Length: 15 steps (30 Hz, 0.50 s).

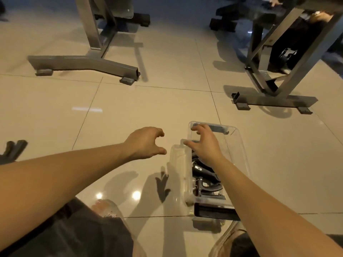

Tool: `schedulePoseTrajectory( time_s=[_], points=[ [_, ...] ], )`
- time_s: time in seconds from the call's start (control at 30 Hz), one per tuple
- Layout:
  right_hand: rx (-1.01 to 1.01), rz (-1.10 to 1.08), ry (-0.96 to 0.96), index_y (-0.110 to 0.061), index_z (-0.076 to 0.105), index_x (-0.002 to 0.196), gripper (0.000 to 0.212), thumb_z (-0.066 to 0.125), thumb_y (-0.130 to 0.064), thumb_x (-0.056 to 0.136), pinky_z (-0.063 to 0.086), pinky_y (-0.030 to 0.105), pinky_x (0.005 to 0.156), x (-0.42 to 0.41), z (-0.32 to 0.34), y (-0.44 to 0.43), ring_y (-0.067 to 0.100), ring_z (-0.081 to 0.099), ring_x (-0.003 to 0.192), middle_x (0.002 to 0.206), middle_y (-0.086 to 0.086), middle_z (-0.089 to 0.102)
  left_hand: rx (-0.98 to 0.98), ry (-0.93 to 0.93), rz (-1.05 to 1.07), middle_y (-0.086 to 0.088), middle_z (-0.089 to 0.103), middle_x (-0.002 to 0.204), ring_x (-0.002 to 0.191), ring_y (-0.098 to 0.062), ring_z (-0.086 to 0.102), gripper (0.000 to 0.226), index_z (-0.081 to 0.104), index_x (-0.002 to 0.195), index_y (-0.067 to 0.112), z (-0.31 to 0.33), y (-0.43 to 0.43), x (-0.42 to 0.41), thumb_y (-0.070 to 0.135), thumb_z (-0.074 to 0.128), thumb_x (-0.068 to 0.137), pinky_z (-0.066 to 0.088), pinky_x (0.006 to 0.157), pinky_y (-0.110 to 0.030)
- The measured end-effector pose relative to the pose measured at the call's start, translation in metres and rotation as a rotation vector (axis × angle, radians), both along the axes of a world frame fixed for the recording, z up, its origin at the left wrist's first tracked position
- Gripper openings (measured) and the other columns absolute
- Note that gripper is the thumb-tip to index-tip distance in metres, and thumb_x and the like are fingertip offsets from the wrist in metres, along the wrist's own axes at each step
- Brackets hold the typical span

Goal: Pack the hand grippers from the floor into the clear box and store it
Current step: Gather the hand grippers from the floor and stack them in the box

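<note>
Beige glossy floor tiles fill the scene, with two grey metal bench frames standing at the far side. Clear box sits on the floor right of centre, uncovered. A clear panel, apparently its lid, stands along the box's left side. Several black hand grippers lie inside the box, toward its near end.

Right hand is directly over the far half of the box, fingers spread and bent, clasping nothing visible. Its thumb tip is at the panel's top corner and its fingertips are at the far rim; contact cannot be confirmed.

Left hand is above bare floor just left of the box, fingers loosely curved, empty.

One further hand gripper lies on the floor at the far left edge, well apart from both hands.
</note>
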State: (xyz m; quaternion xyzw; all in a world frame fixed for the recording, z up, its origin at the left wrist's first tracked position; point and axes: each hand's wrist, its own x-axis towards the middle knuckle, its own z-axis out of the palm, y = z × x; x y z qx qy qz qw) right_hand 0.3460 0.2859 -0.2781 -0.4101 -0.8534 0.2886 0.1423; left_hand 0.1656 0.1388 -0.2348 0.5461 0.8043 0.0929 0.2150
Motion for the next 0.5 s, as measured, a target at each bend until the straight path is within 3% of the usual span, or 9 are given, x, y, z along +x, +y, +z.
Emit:
schedulePoseTrajectory(
  time_s=[0.23,0.5],
  points=[
    [-0.014,0.198,0.161,-0.02,0.064,0.121,0.046,0.078,-0.042,0.084,0.051,0.031,0.086,-0.108,0.058,-0.116,0.011,0.062,0.105,0.123,-0.007,0.054,0.048,-0.015,0.325,0.002,0.068,0.121,0.097,-0.016,0.065,0.052,0.066,0.125,0.02,0.051,-0.13,-0.08,0.044,0.079,0.081,0.053,0.084,-0.032],
    [-0.146,0.391,0.24,-0.02,0.064,0.118,0.038,0.077,-0.037,0.085,0.057,0.041,0.087,-0.193,0.082,-0.247,0.014,0.065,0.101,0.123,-0.003,0.055,0.132,-0.014,0.555,-0.002,0.07,0.11,0.1,-0.019,0.065,0.04,0.069,0.117,0.012,0.116,-0.273,-0.145,0.034,0.08,0.084,0.054,0.085,-0.032]
  ],
)
